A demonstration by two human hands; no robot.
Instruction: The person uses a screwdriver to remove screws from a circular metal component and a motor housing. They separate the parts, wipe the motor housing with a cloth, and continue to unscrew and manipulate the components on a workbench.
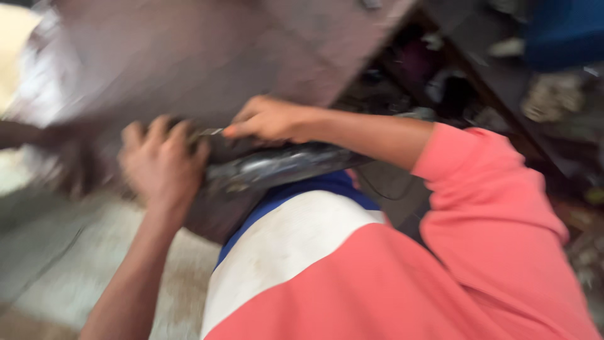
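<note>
The view is motion-blurred. My left hand is curled over the left end of a dark, shiny object that lies across my lap, fingers closed on it. Just right of it, my right hand pinches a thin small metal piece at the top of the same dark object; what that piece is cannot be made out. My coral sleeve and coral, white and blue shirt fill the lower right.
A brownish slab or tabletop slants across the top. A dark shelf area with cluttered bits and something blue sit at the upper right. Pale concrete floor lies at the lower left.
</note>
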